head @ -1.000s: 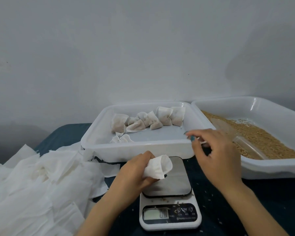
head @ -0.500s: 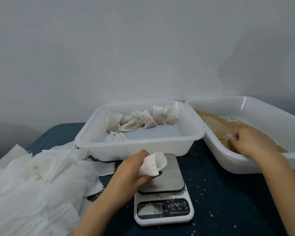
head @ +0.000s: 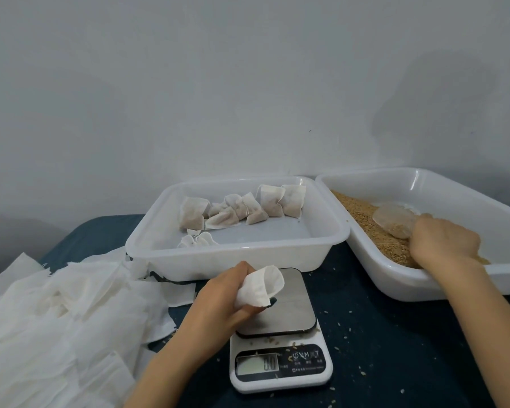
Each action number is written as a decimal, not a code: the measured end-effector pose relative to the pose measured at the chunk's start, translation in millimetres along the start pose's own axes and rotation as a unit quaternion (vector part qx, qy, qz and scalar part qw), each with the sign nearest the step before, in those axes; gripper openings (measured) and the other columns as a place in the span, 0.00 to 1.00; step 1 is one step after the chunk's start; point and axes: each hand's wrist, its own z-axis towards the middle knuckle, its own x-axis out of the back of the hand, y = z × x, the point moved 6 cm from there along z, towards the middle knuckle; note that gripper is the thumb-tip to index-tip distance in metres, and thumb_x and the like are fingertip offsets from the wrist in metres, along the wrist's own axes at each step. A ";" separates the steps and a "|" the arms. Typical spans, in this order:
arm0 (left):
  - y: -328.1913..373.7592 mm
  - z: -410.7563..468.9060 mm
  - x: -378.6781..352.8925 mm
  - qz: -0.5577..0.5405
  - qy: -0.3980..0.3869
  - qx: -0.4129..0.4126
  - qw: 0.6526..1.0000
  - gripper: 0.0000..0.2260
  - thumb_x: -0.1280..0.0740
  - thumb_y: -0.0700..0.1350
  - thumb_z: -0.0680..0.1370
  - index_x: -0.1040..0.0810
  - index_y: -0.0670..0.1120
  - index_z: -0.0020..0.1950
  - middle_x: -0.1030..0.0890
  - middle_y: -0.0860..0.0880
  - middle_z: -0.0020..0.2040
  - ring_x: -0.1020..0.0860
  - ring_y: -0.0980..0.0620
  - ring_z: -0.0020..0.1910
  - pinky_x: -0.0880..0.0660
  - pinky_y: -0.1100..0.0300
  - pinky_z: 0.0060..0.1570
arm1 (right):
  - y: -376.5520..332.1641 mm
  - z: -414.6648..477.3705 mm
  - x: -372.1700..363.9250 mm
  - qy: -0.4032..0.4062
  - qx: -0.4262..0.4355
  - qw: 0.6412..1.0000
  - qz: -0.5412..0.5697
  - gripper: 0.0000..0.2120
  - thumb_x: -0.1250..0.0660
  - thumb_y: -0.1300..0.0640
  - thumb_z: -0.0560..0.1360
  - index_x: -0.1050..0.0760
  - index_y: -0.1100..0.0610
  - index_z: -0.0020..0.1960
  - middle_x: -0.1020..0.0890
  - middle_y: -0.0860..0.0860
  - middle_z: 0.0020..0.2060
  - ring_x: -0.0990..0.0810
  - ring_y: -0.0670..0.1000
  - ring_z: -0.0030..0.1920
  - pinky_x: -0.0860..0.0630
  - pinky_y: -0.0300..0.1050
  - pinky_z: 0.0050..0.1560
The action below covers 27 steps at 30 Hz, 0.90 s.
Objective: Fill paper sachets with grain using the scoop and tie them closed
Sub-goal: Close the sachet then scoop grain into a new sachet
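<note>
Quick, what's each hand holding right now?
Left hand: grips a paper sachet, its mouth open.
Right hand: grips the scoop, down in the grain tray.

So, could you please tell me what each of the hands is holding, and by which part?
The left hand grips the open sachet around its closed end; the right hand holds the clear scoop by its handle, over the grain.

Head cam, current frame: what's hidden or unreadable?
Handle of the clear plastic scoop: head view, covered by the grip of the right hand.
Inside of the white paper sachet in the left hand: head view, mouth turned sideways.
Button labels on the white digital scale: head view, too small, blurred.
Right end of the white plastic tray of brown grain: head view, off frame.
</note>
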 end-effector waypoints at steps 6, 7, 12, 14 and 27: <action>-0.4 -0.4 -0.9 0.002 -0.001 0.002 1.000 0.13 0.36 0.68 0.72 0.34 0.63 0.46 0.23 0.64 0.43 0.25 0.60 0.41 0.32 0.68 0.36 | -12.9 -0.6 -1.3 0.016 0.064 0.993 -0.096 0.15 0.41 0.63 0.77 0.22 0.52 0.60 0.21 0.50 0.45 0.22 0.54 0.45 0.30 0.42 0.40; 0.0 -0.4 -1.3 0.002 -0.002 0.001 1.000 0.12 0.36 0.68 0.72 0.34 0.63 0.46 0.23 0.64 0.43 0.25 0.61 0.41 0.32 0.68 0.37 | -15.6 -1.4 -1.6 0.027 0.090 0.992 -0.084 0.15 0.40 0.62 0.77 0.23 0.51 0.61 0.20 0.50 0.46 0.22 0.53 0.45 0.30 0.42 0.39; 0.2 0.4 -1.3 -0.001 -0.005 -0.001 1.000 0.11 0.35 0.67 0.72 0.34 0.67 0.46 0.23 0.65 0.44 0.25 0.61 0.42 0.32 0.69 0.36 | -17.3 -2.2 -4.1 0.029 0.120 0.992 0.001 0.14 0.40 0.53 0.79 0.23 0.50 0.62 0.19 0.50 0.47 0.21 0.52 0.44 0.30 0.42 0.35; -0.8 0.7 -1.2 -0.003 -0.003 0.002 1.000 0.11 0.36 0.68 0.72 0.34 0.66 0.46 0.23 0.65 0.44 0.25 0.60 0.41 0.32 0.69 0.36 | -13.5 -0.1 -6.6 0.022 0.102 0.993 0.048 0.14 0.42 0.49 0.81 0.22 0.51 0.61 0.19 0.51 0.49 0.23 0.54 0.43 0.30 0.42 0.35; -3.0 0.2 -3.1 -0.012 0.003 0.007 1.000 0.15 0.36 0.69 0.72 0.31 0.60 0.47 0.22 0.60 0.42 0.24 0.58 0.40 0.32 0.68 0.35 | -1.4 7.4 -15.8 -0.029 0.064 0.987 0.147 0.15 0.44 0.45 0.82 0.22 0.51 0.50 0.20 0.50 0.38 0.24 0.50 0.36 0.34 0.41 0.32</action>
